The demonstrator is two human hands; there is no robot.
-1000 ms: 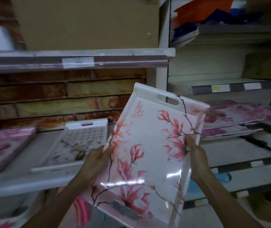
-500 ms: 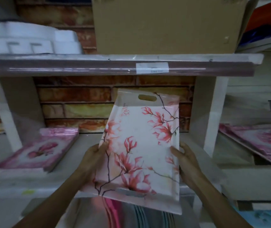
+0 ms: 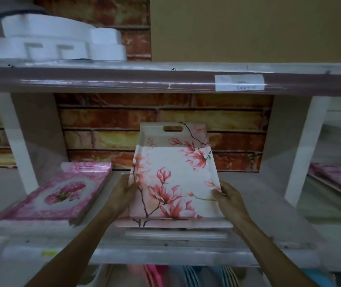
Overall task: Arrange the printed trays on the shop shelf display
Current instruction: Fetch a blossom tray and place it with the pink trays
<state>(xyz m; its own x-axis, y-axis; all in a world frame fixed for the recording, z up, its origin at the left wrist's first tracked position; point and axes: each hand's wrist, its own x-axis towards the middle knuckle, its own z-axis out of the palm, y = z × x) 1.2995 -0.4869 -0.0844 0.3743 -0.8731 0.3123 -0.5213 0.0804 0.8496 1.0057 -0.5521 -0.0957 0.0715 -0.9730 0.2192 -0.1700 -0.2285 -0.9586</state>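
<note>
Two hands grip the magnolia tray [image 3: 175, 179] at its sides: left hand [image 3: 121, 191], right hand [image 3: 230, 196]. It leans on the shelf [image 3: 269, 212], right of the pink tray stack [image 3: 61, 195].

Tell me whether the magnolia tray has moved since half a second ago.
Yes. The magnolia tray, gripped by left hand and right hand, has gone down and deeper onto the shelf, toward the brick backing.

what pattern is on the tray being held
Pink magnolia blossoms on dark branches over white tray, head view.
</note>
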